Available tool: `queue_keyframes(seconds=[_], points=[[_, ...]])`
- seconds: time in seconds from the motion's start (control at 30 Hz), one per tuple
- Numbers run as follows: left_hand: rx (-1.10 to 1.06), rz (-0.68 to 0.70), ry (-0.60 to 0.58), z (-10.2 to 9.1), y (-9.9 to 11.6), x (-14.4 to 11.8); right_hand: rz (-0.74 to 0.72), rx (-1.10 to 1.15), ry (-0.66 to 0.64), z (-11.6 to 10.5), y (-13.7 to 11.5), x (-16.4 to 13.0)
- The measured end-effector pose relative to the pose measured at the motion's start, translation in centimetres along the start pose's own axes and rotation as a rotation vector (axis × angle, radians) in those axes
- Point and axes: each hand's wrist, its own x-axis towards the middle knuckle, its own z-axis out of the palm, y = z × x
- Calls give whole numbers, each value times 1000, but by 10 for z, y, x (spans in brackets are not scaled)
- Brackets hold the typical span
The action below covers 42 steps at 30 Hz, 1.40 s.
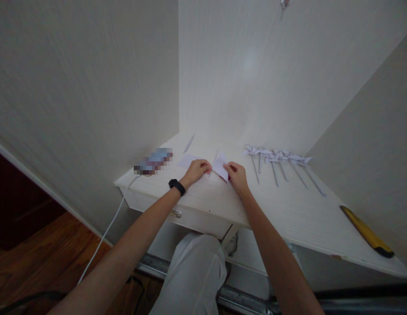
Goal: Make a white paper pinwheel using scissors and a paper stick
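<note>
White paper piece (220,166) — pinched between left hand (197,169) and right hand (236,173) — above desk (288,210).

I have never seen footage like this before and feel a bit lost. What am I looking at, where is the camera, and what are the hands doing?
This is one view from a camera worn on a person's head, looking down at their own bare arms. No machine is involved. The left hand, with a black watch on its wrist, and the right hand hold a folded white paper piece between them over a white desk. A row of finished paper pinwheels lies to the right, a yellow utility knife near the desk's edge, and a pen at the back.
</note>
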Motion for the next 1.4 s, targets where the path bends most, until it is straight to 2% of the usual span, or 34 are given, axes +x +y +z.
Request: queue_keyframes(seconds=[0.27,0.47,0.63,1.4], points=[[-35,-14,28,0,2,0,-21,-12,1,-1,1,-1],[-46,-16,37,-1,0,1,53,101,12,1,3,-1],[-51,-15,38,-1,-1,1,36,140,38,2,9,1],[-33,-15,28,-1,-3,1,43,133,65,1,7,1]])
